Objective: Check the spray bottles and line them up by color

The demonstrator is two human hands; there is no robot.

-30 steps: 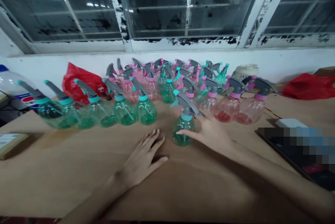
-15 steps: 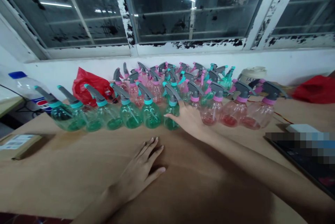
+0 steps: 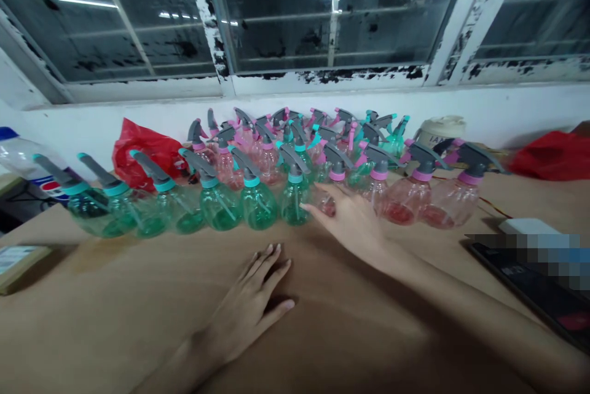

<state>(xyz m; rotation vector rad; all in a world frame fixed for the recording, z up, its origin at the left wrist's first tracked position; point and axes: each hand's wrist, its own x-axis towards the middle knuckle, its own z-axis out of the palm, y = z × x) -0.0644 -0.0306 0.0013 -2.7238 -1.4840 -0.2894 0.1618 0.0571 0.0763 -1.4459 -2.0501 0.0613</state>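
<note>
A row of clear spray bottles stands across the table, green ones with teal collars on the left and pink ones on the right. My right hand (image 3: 348,219) is beside the rightmost green spray bottle (image 3: 295,202) of this row, its thumb and fingers apart and nothing gripped. It partly hides a pink spray bottle (image 3: 337,176) behind it. Whether the thumb touches the green bottle I cannot tell. Below the row, my left hand (image 3: 251,299) lies flat on the table (image 3: 138,314) with its fingers spread, holding nothing.
More spray bottles (image 3: 271,130) crowd behind the row near the wall. A red plastic bag (image 3: 138,148) and a large blue-capped bottle (image 3: 27,157) are at the left. A cardboard box (image 3: 23,265) lies front left. A dark phone-like device (image 3: 511,277) and a red bundle (image 3: 555,154) are right.
My right hand has drawn back from the green spray bottle, a little to the right and toward me. The view has shifted slightly; my left hand stays flat on the table.
</note>
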